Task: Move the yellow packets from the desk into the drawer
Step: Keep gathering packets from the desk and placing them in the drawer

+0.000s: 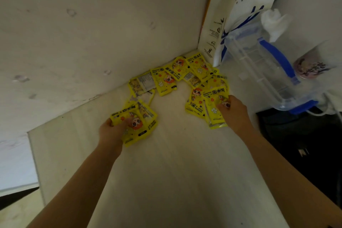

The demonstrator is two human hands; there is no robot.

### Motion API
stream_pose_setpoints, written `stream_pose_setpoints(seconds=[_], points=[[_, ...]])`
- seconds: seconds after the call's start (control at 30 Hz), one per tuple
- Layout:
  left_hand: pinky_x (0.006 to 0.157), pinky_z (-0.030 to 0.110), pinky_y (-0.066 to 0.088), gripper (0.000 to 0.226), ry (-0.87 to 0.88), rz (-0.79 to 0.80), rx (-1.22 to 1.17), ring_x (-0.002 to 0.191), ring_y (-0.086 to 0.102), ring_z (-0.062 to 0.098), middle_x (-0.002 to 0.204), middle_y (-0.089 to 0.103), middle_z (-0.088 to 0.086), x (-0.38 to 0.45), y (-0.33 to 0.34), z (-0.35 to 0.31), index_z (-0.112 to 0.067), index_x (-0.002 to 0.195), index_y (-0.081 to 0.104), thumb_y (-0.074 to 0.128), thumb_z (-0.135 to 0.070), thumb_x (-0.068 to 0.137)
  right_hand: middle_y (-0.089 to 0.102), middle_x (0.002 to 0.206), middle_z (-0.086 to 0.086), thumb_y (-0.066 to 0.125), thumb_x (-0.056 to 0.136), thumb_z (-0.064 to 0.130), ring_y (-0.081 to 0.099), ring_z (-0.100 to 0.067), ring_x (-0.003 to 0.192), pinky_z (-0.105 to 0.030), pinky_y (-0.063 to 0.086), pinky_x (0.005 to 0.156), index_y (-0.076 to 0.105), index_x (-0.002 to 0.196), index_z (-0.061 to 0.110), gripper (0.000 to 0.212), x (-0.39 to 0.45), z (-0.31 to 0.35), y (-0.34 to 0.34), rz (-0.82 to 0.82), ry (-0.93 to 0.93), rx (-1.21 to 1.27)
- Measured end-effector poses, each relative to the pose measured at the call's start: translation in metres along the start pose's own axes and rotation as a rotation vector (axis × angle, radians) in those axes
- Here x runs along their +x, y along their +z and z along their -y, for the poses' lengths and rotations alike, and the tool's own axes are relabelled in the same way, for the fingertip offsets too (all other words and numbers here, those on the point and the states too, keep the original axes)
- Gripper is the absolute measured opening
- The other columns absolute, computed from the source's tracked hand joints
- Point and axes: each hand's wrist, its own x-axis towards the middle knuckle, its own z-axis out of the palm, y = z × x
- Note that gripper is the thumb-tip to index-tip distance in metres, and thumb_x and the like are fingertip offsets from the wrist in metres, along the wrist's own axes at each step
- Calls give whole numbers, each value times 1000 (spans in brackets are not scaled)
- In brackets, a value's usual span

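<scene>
Head view: yellow packets (pixel 167 81) lie in an arc on the pale desk (pixel 175 163), from 10 o'clock over to 2 o'clock of the frame's middle, up against the wall corner. The left hand (pixel 112 131), at 9 o'clock of that arc, curls thumb and fingers round a small stack of packets (pixel 137 124). The right hand (pixel 234 113), at 3 o'clock, pinches another packet bundle (pixel 214 105) with bent fingers. A white coffee bag (pixel 240 5) and a clear blue-handled jug (pixel 268 68) stand at 1 o'clock. No drawer shows
</scene>
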Motion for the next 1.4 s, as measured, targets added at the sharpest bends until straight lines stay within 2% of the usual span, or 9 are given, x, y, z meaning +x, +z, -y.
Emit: stream_pose_setpoints(seconds=[0.1,0.17,0.27,0.43,0.73,0.9,1.1,1.23,1.4], points=[[76,46,57,24,-18,25,-17,88,69,31,101,70,16,-22,-6,12,-8,102,65,69,1,79,57,90,-10,59,90,24,55,-26,86,-32,42,73,52,89,7,19,-26,-9,1,4,32,122],[70,45,58,23,-27,30,-23,83,70,29,100,70,16,-37,-10,21,-8,101,65,69,-1,79,64,94,-13,61,88,29,62,-29,88,-40,51,78,57,93,4,26,-43,-18,4,22,87,193],[62,43,60,23,-46,54,-37,75,72,25,98,71,16,-58,-16,37,-6,103,65,69,-4,80,70,96,-12,63,83,36,68,-29,88,-51,56,82,64,98,10,29,-73,-30,8,58,142,318],[60,42,59,18,-88,80,-56,77,72,27,97,71,16,-92,-26,60,-8,100,66,68,-5,82,71,94,-8,61,89,25,69,-22,84,-39,57,76,64,99,11,18,-127,-40,13,59,182,421],[68,48,59,24,-129,191,25,80,72,29,100,71,18,-136,-57,89,-4,108,65,67,-6,84,71,96,-7,61,89,28,70,-22,87,-47,57,82,64,100,14,18,-229,-49,37,67,265,484],[66,46,59,21,-127,285,104,77,73,28,95,73,17,-143,-88,100,-5,104,66,67,-6,83,72,95,-6,62,89,26,69,-21,86,-44,57,82,65,101,15,17,-281,-45,62,-32,320,531],[79,56,55,15,-114,387,223,89,69,35,98,71,18,-152,-133,103,-10,98,67,68,-6,83,72,95,-6,62,89,26,70,-24,87,-49,57,82,65,100,16,16,-349,-46,101,-182,435,609],[76,52,57,13,-96,477,301,87,69,32,96,72,14,-165,-155,105,-15,95,66,67,-8,85,71,93,-6,61,89,25,69,-24,85,-49,57,81,64,92,20,6,-398,-47,120,-278,509,672],[77,50,57,16,-103,582,417,91,69,32,100,72,13,-181,-170,117,-15,99,67,69,-10,84,71,92,-8,59,89,26,70,-24,84,-50,58,79,63,95,15,13,-456,-60,132,-352,572,709]])
